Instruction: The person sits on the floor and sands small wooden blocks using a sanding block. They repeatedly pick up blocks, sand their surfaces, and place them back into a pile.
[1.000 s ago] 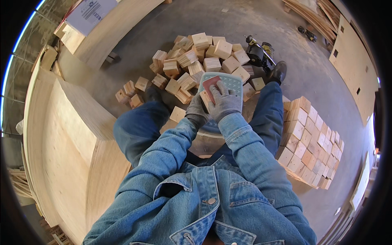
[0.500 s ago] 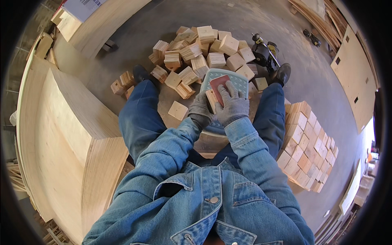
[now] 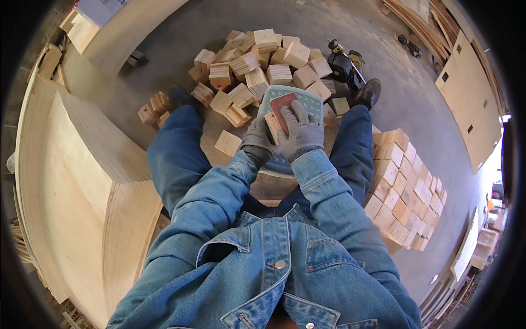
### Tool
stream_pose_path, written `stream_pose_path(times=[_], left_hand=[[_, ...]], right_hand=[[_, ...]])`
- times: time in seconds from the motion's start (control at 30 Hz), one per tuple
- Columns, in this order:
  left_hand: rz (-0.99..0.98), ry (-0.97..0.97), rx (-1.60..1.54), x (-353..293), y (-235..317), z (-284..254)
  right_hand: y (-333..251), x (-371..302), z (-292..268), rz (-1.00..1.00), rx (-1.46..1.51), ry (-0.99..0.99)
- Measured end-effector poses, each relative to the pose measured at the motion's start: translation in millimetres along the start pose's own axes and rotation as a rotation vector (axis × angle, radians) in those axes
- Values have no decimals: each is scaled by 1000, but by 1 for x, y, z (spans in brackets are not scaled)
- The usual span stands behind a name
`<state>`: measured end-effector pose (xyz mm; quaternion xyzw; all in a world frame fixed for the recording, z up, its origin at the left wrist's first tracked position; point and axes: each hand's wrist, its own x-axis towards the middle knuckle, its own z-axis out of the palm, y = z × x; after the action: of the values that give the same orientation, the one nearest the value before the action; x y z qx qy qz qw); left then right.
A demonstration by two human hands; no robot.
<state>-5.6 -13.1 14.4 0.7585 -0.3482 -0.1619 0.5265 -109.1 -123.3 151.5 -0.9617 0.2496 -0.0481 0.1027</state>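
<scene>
My left hand (image 3: 258,141), in a grey glove, is closed around the side of a small layered wooden block (image 3: 272,124) between my knees. My right hand (image 3: 302,130), gloved the same, presses a reddish-brown piece of sandpaper (image 3: 284,103) flat on the block's top, fingers bent over it. Under both hands stands a pale blue-green plastic stool (image 3: 313,104) with a patterned top. The block's underside and part of the sandpaper are hidden by my hands.
Loose wooden blocks (image 3: 256,82) lie heaped beyond the stool. A neat stack of blocks (image 3: 408,186) stands by my right leg, and large plywood sheets (image 3: 82,164) rise at my left. A black-and-yellow power tool (image 3: 345,66) lies near my right foot.
The whole view has shifted slightly, so everything sits a little farther left and up. Both hands keep their grips, the sandpaper still lying on the block.
</scene>
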Motion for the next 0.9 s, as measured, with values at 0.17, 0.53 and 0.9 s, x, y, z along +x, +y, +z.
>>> stream_pose_path(times=[0.17, 0.53, 0.9], left_hand=[[-56, -28, 1, -1, 13, -4], [7, 5, 68, -2, 17, -7], [-12, -81, -83, 0, 11, -1]], right_hand=[[5, -1, 4, -5, 19, -1], [3, -1, 6, -3, 5, 15], [6, -3, 5, 11, -39, 0]])
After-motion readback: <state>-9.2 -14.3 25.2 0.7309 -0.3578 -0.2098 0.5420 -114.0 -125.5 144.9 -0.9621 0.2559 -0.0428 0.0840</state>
